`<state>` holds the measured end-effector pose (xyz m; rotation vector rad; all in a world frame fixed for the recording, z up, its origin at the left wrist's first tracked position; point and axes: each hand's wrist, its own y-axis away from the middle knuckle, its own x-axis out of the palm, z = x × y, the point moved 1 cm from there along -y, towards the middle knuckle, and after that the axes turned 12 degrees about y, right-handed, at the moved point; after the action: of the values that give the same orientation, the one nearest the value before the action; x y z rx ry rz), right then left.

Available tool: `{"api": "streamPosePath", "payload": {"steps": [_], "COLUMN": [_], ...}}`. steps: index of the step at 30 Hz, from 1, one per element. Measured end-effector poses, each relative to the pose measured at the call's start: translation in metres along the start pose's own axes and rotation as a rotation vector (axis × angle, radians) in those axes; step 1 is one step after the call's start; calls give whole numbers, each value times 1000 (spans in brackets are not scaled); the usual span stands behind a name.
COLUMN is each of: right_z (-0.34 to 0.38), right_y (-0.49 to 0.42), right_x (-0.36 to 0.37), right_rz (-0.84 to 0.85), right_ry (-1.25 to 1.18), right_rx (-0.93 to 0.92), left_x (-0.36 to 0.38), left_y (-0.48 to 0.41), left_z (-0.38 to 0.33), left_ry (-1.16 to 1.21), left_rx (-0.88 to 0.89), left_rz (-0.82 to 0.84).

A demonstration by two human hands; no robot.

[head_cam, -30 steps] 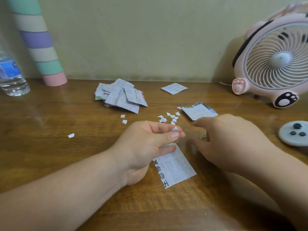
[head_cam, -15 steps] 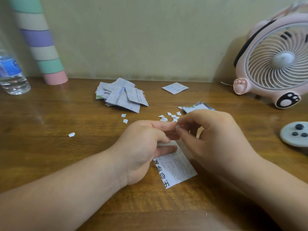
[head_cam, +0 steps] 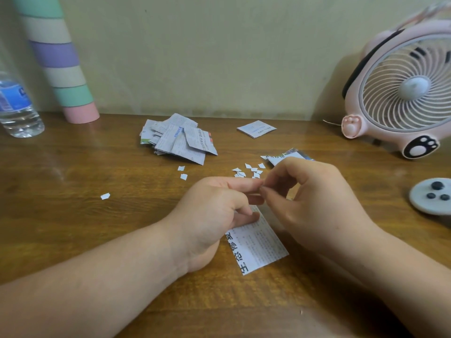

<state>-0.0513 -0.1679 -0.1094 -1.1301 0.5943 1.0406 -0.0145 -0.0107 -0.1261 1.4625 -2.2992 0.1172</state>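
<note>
Wooden table (head_cam: 73, 240) held torn scraps (head_cam: 252, 170); your left hand (head_cam: 212, 215) gripped the printed slip (head_cam: 258, 245), your right hand (head_cam: 314, 198) pinched its top edge with closed fingers (head_cam: 275, 175); a short, slow pull seemed best.

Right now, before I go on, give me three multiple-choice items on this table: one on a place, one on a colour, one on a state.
1. Where does the bottle stand?
A) at the left edge of the table
B) at its right edge
C) at its middle

2. What colour is the body of the fan?
A) blue
B) pink
C) green

3. How is the sheet?
A) crumpled into a ball
B) lying untouched
C) held by the left hand

Answers:
1 A: it stands far left, beside the striped tube.
2 B: the casing around the grille is pink.
3 C: that hand's fingers curl onto its top end.
</note>
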Motion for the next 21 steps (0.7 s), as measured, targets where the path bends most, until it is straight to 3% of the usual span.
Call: {"api": "streamPosePath", "payload": {"steps": [21], "right_z": [2], "right_y": [-1], "right_x": [5], "right_rz": [-51], "right_ry": [-52], "right_rx": [67], "left_x": [4], "left_y": [6], "left_z": [-5], "left_ry": [-13], "left_rx": [14], "left_rz": [49]}}
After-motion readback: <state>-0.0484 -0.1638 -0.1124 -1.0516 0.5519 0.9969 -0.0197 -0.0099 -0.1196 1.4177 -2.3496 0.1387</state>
